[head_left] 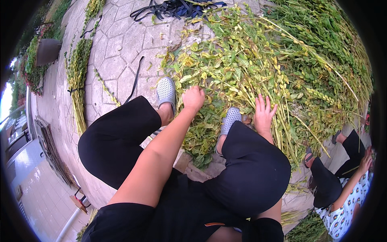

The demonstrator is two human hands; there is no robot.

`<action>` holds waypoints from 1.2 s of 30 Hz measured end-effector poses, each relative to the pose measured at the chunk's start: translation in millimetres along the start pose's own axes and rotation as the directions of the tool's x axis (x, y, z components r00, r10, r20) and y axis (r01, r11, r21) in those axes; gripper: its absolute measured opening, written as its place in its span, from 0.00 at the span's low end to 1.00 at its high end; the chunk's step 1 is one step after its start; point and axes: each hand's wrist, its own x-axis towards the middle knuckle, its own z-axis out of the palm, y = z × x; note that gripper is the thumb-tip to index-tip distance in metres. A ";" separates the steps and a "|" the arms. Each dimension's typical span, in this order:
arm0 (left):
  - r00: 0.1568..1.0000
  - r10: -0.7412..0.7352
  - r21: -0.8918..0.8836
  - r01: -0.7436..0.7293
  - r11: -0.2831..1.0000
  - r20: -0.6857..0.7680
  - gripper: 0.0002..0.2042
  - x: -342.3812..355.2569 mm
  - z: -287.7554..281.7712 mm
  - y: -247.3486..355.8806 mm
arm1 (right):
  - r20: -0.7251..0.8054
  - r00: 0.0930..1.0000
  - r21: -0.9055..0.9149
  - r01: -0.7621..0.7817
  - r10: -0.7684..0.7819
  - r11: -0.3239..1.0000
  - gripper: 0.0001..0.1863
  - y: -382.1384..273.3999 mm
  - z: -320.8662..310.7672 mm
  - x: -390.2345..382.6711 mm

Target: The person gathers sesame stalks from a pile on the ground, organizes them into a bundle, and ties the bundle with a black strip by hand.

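Note:
My left hand [193, 97] is closed among loose yellow-green leafy stems [217, 64] between my feet, just right of a grey perforated clog [166, 89]; what its curled fingers hold is hidden. My right hand [264, 113] rests with fingers apart against long pale plant stalks [282, 101], beside my other grey clog [231, 117].
A tied bundle [78, 97] lies on the paving [115, 52] at left, near a planter [48, 52]. Black straps [173, 12] pile at the back. Dense green stalks [330, 48] heap at right, where another person [338, 189] sits close by, a hand [365, 161] raised.

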 end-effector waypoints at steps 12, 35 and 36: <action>0.888 0.205 -0.912 0.404 0.076 0.411 0.25 64.9 6.9 80.4 | -0.027 0.950 0.136 -0.304 0.311 0.943 0.34 66.5 -64.1 30.2; 0.899 0.236 -0.826 0.433 -0.361 0.368 0.23 94.3 -8.9 135.3 | -0.001 0.996 0.025 -0.084 0.084 0.996 0.37 -19.8 11.9 50.0; 0.881 0.346 -0.811 0.446 -0.379 0.323 0.27 100.3 -17.5 145.7 | -0.016 0.996 0.030 -0.084 0.084 0.996 0.36 -12.9 5.6 59.1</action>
